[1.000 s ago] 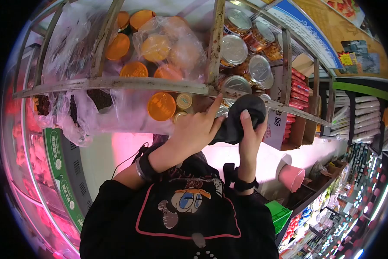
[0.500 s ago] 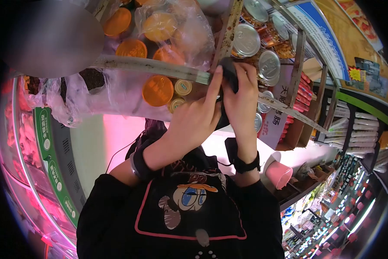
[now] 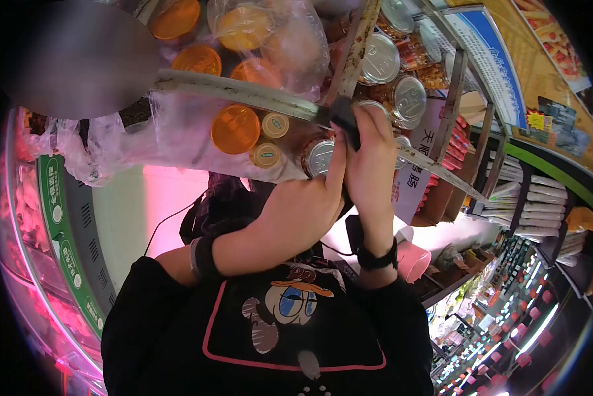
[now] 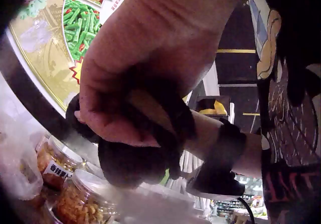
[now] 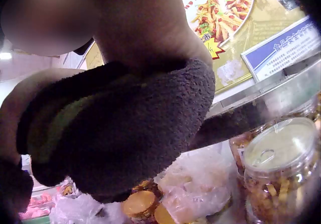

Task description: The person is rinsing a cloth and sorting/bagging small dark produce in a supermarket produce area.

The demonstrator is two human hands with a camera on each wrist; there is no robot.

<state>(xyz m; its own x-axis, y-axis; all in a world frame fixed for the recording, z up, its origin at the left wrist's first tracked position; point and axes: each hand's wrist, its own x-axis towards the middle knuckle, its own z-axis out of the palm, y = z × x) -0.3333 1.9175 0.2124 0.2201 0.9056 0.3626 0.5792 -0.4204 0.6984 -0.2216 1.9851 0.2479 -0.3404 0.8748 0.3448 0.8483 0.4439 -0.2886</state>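
Black shirt (image 3: 290,330) with cartoon print, closest. Right hand (image 3: 371,158), fingers bent over, grips a dark fuzzy cloth (image 3: 346,123) against the rusty metal frame (image 3: 243,92), at the joint of rail and post. Left hand (image 3: 293,211) just beside it, index finger pointing up, other fingers curled on the same cloth. Around the rail: orange-lidded jar (image 3: 235,129), pull-tab jars (image 3: 407,102). Farther: lettered carton (image 3: 423,142), blue-edged notice (image 3: 488,66), pink bucket (image 3: 414,259).

Beyond the rust-spotted grey metal rail (image 3: 243,94), round silver-lidded clear jars (image 3: 379,59) and a crumpled clear plastic bag (image 3: 299,49) block you; on its near side you have open air above pale floor (image 3: 123,214).
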